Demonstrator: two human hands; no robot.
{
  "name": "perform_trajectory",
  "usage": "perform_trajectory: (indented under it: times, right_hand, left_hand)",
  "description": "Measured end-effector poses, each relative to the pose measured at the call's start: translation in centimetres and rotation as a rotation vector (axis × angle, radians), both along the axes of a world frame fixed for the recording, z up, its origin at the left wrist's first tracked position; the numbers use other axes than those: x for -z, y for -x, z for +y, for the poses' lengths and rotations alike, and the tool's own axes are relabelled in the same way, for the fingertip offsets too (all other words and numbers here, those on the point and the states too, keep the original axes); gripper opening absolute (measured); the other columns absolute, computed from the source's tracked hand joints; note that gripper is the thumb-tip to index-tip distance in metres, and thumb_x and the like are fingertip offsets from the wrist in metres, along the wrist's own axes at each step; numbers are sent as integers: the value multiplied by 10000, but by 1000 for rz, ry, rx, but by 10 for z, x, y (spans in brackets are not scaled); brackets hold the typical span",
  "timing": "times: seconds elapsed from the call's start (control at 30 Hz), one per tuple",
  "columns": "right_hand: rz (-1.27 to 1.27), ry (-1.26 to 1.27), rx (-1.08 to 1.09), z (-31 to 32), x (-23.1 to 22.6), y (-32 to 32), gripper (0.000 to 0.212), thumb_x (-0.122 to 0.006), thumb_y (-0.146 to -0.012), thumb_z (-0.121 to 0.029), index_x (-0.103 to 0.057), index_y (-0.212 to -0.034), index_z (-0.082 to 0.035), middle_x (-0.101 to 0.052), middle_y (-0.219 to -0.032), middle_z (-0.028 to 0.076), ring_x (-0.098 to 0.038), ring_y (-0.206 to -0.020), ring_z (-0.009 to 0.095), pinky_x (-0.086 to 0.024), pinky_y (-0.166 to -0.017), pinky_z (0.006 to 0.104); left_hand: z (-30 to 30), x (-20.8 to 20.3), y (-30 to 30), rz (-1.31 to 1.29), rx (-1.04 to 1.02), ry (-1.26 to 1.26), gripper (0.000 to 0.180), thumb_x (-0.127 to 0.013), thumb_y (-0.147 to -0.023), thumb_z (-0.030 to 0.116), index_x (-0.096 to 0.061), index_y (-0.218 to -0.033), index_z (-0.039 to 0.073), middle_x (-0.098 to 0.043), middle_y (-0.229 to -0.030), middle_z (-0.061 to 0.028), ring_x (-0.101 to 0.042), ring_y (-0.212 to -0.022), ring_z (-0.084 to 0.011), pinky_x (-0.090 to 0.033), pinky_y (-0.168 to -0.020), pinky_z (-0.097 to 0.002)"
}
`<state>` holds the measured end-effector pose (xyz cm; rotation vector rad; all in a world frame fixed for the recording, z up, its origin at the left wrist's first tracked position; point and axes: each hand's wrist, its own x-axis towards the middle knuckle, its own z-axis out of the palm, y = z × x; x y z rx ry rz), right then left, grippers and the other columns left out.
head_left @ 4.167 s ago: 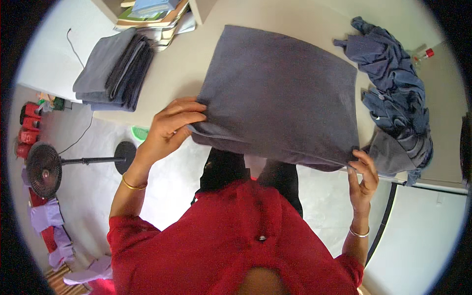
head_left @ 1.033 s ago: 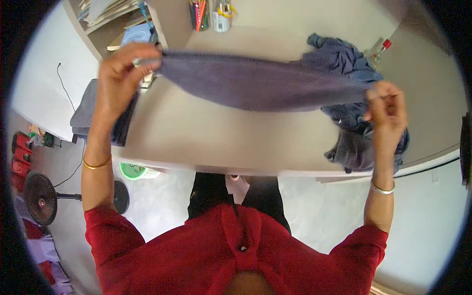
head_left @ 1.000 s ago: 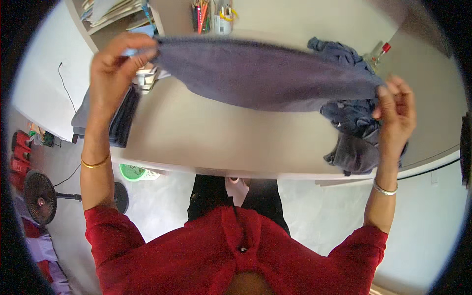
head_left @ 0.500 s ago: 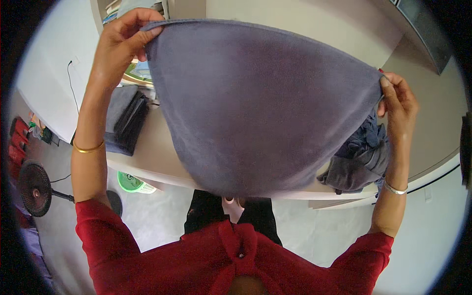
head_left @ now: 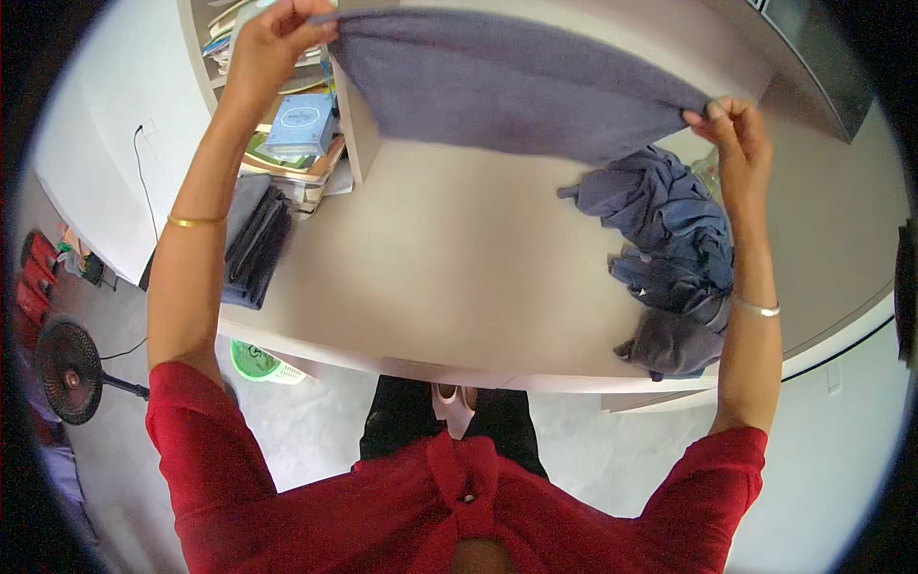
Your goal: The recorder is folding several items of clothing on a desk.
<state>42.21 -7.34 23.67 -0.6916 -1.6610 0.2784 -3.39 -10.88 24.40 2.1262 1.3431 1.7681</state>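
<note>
A grey-blue towel is stretched between my two raised hands above the far side of the desk. My left hand pinches its upper left corner between thumb and fingers. At the other end my right hand is closed on the right corner, lower than the left one. The cloth's lower edge hangs toward the desktop; whether it touches is unclear. Below my right hand lies a crumpled heap of blue and grey cloths. A stack of folded dark cloths sits at the desk's left, beside my left forearm.
The pale desk has a curved front edge before me. Behind the folded stack, a light blue box rests on papers by a shelf. A green-and-white basket and a black fan stand on the floor at left.
Both hands have moved up and away from me with the towel, uncovering the desktop. The towel now looks flatter and farther off, and more of the crumpled heap shows.
</note>
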Motion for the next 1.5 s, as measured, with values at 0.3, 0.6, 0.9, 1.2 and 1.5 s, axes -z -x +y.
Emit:
perform_trajectory:
  times: [0.3,0.6,0.9,1.2,1.5]
  right_hand:
    - [-440,334,26,-69,177,-16,37,-532,-868,6,-523,-902,-7,-591,-841,96,-543,-757,134,-463,-701,269]
    - [-526,501,-68,-163,206,-23,91,-582,-852,-12,-524,-922,-1,-606,-885,150,-614,-761,249,-489,-698,322]
    - [-436,527,-69,-138,179,-20,75,-600,-861,-10,-541,-906,-14,-511,-720,-11,-438,-594,46,-365,-512,197]
    - [-117,610,-79,-29,184,-9,80,-562,-913,-108,-536,-876,-42,-489,-705,-45,-428,-615,24,-375,-502,194]
    - [-112,534,34,38,242,-2,71,-564,-911,-123,-539,-860,-80,-456,-641,-70,-380,-511,8,-296,-412,185]
  left_hand:
    - [-75,207,-7,197,83,360,211,-622,-732,-104,-614,-918,-3,-621,-929,-49,-587,-858,-146,-467,-783,-261]
    - [-163,231,-1,-75,213,588,221,-601,-728,-125,-615,-912,-3,-609,-959,-73,-590,-860,-168,-465,-761,-254]
    - [-133,218,-2,-302,329,678,149,-602,-825,-26,-549,-959,15,-560,-921,-7,-517,-890,-91,-416,-782,-232]
    - [-18,206,-12,-493,281,760,72,-560,-916,145,-540,-951,85,-544,-828,54,-490,-771,-40,-403,-715,-188]
    - [58,259,-20,-473,145,766,87,-580,-909,131,-558,-957,62,-544,-775,35,-474,-707,-41,-405,-654,-192]
